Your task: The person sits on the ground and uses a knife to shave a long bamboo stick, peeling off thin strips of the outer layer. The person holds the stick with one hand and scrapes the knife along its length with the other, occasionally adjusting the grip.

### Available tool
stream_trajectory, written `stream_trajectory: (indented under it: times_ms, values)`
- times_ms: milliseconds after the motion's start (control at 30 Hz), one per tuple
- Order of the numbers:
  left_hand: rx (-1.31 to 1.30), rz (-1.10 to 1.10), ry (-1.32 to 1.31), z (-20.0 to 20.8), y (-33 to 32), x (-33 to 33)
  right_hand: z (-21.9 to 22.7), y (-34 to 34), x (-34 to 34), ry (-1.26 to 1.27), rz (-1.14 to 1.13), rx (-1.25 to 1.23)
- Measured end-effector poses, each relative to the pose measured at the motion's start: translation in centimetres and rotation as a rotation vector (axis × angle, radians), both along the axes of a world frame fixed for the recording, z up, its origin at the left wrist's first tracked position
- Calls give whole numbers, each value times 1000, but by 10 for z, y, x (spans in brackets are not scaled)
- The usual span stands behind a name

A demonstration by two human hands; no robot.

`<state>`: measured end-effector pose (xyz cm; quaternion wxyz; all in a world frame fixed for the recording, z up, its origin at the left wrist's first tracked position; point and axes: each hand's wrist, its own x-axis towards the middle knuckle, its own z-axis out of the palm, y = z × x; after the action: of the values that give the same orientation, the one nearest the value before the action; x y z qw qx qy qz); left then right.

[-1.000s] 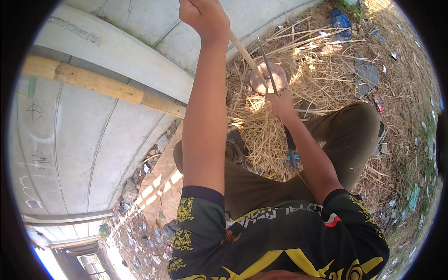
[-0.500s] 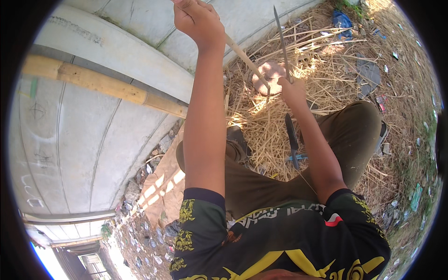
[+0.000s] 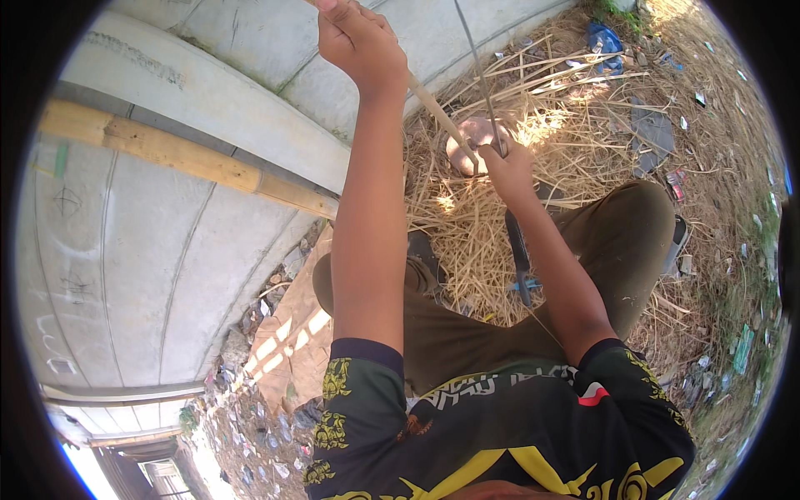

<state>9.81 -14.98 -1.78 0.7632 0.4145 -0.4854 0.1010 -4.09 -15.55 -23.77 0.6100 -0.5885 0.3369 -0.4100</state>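
Observation:
My left hand (image 3: 363, 43), at the upper edge, is closed around a pale stick (image 3: 433, 105). The stick slants down to the right, and its lower end is at a round, pinkish block (image 3: 467, 132) on the ground. My right hand (image 3: 510, 172) grips a long knife (image 3: 477, 62) close beside that lower end. Its narrow blade points up and away, seen nearly edge-on; the handle is mostly hidden in my fist. A second dark, blade-shaped thing (image 3: 517, 246) lies beside my right forearm, partly hidden by it.
Straw-like strips (image 3: 475, 258) cover the ground around the block. A pale wall (image 3: 150, 275) with a bamboo pole (image 3: 179, 154) runs along the left. Brown cardboard (image 3: 287, 358) lies by my left knee. Blue plastic (image 3: 605, 46) and litter are at the far right.
My right hand has moved slightly left and down, bringing the knife closer to the stick, with its blade tilting further left. My left hand has shifted a little right with the stick.

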Motion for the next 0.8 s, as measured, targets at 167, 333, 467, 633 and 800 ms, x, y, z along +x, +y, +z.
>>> stream_trajectory:
  times_ms: [167, 333, 467, 633, 800]
  values:
    - [-37, -93, 117, -10, -9, 4, -108, 11, 14, 63, 70, 63]
    - [-19, -80, 79, 4, 0, 3, -198, -21, 9, 575, 257, 498]
    - [-4, 24, 90, -5, 28, 35, -118, 0, 25, 249, 136, 440]
    - [50, 87, 66, -2, 30, 22, -26, -2, 16, -342, -12, 174]
    - [65, 31, 45, 4, 14, 12, -98, 8, 15, 166, 209, 603]
